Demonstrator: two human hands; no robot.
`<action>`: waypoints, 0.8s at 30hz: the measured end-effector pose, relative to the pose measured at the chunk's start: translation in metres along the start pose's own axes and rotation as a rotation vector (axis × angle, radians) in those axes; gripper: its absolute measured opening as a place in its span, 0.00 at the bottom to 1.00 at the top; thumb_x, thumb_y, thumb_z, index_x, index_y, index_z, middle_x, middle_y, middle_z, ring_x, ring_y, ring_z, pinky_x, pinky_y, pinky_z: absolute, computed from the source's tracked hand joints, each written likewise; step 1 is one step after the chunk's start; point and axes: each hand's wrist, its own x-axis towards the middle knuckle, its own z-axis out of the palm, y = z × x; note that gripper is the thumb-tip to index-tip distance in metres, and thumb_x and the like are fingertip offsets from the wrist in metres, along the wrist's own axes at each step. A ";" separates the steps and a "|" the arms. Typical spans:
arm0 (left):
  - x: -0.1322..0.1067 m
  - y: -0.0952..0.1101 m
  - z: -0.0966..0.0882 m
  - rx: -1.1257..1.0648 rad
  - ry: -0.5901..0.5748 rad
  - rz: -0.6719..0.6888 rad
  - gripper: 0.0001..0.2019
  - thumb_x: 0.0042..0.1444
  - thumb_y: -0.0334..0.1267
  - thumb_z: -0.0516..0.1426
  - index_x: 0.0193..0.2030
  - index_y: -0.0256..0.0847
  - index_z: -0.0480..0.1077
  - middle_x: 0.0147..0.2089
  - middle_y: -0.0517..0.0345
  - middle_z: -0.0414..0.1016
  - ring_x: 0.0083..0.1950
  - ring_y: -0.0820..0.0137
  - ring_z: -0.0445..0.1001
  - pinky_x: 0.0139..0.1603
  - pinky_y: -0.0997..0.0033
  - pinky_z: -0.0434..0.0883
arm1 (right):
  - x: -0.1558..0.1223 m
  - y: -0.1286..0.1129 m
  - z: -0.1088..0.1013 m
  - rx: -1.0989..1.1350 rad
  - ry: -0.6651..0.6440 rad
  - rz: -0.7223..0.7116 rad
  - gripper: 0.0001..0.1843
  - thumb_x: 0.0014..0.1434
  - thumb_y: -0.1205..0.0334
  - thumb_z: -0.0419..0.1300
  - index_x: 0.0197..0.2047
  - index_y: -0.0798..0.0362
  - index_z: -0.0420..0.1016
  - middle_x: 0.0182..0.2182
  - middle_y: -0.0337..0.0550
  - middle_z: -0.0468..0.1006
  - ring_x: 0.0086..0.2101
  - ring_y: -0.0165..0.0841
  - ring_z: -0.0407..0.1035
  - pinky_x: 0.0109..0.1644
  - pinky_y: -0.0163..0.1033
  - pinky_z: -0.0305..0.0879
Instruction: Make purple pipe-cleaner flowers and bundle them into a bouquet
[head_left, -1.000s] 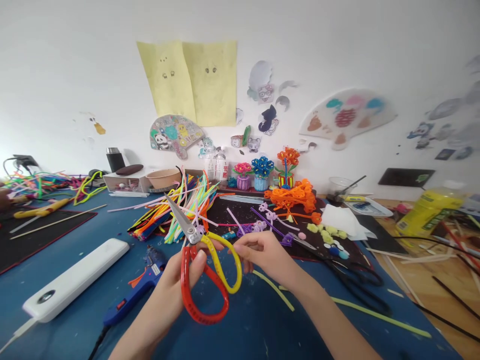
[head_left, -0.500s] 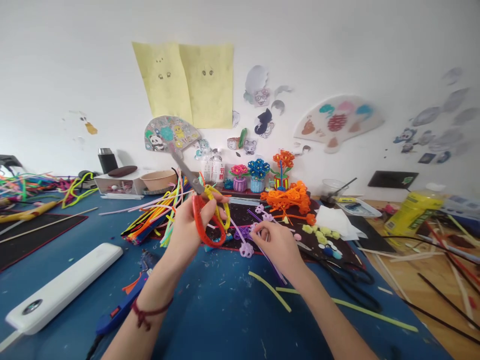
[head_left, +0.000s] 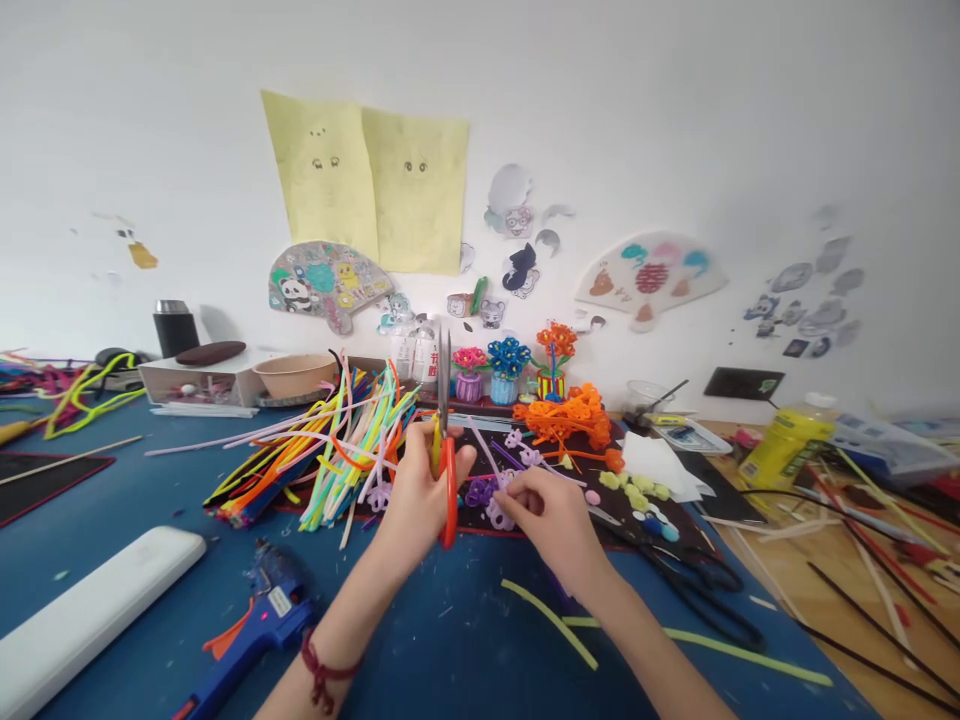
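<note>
My left hand (head_left: 416, 505) is closed around the red and yellow handles of a pair of scissors (head_left: 445, 440), whose blades point straight up. My right hand (head_left: 551, 520) pinches a pale purple pipe-cleaner flower (head_left: 496, 512) just right of the scissors, above the black mat (head_left: 480, 440). More purple curled pieces (head_left: 517, 452) lie on the mat beyond my fingers. A heap of coloured pipe cleaners (head_left: 330, 440) lies to the left of my left hand.
A blue glue gun (head_left: 251, 620) and a white box (head_left: 82, 615) lie front left. Orange pipe-cleaner shapes (head_left: 566, 415), small flower pots (head_left: 506, 360), pompoms (head_left: 637, 490), black scissors (head_left: 697, 585), green strips (head_left: 551, 620) and a yellow bottle (head_left: 780, 445) are to the right.
My left hand moved the scissors forward and turned them from tilted left to upright. My right hand reached to the mat and took hold of the purple flower.
</note>
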 end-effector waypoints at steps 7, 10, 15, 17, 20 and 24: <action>-0.012 -0.007 0.027 -0.047 0.013 -0.045 0.12 0.55 0.41 0.58 0.37 0.43 0.56 0.33 0.63 0.69 0.26 0.76 0.67 0.28 0.75 0.66 | -0.014 -0.016 0.006 -0.134 0.103 -0.143 0.14 0.59 0.64 0.56 0.22 0.52 0.65 0.20 0.37 0.67 0.24 0.30 0.62 0.28 0.36 0.52; -0.016 -0.005 0.029 -0.003 0.047 -0.051 0.11 0.55 0.40 0.58 0.35 0.43 0.57 0.27 0.66 0.68 0.25 0.75 0.69 0.27 0.75 0.66 | -0.016 -0.018 0.009 -0.134 0.115 -0.219 0.13 0.61 0.64 0.54 0.24 0.52 0.67 0.23 0.39 0.68 0.26 0.31 0.63 0.30 0.36 0.55; -0.012 0.002 0.024 -0.188 0.079 -0.037 0.11 0.56 0.41 0.58 0.38 0.41 0.59 0.28 0.63 0.73 0.27 0.72 0.74 0.31 0.72 0.72 | -0.008 -0.016 0.005 0.137 0.032 0.006 0.13 0.53 0.55 0.63 0.41 0.51 0.74 0.33 0.42 0.73 0.29 0.32 0.65 0.32 0.36 0.61; -0.009 0.005 0.021 -0.233 0.111 -0.053 0.11 0.55 0.40 0.59 0.37 0.40 0.61 0.28 0.61 0.75 0.26 0.72 0.74 0.31 0.72 0.72 | -0.005 -0.013 0.002 0.349 -0.068 0.178 0.22 0.51 0.50 0.64 0.46 0.53 0.72 0.34 0.43 0.73 0.28 0.31 0.66 0.31 0.36 0.62; -0.005 0.007 0.018 -0.264 0.122 -0.096 0.10 0.54 0.41 0.59 0.35 0.37 0.64 0.27 0.59 0.76 0.25 0.73 0.74 0.30 0.73 0.72 | -0.002 -0.008 -0.001 0.671 -0.292 0.345 0.23 0.51 0.44 0.63 0.39 0.56 0.74 0.28 0.42 0.76 0.25 0.31 0.69 0.30 0.36 0.64; -0.003 0.004 0.016 -0.276 0.072 -0.129 0.13 0.49 0.42 0.63 0.35 0.36 0.69 0.30 0.55 0.78 0.31 0.68 0.78 0.32 0.73 0.74 | 0.000 -0.005 -0.005 0.825 -0.286 0.418 0.23 0.47 0.43 0.67 0.34 0.56 0.75 0.23 0.40 0.76 0.22 0.28 0.70 0.28 0.34 0.63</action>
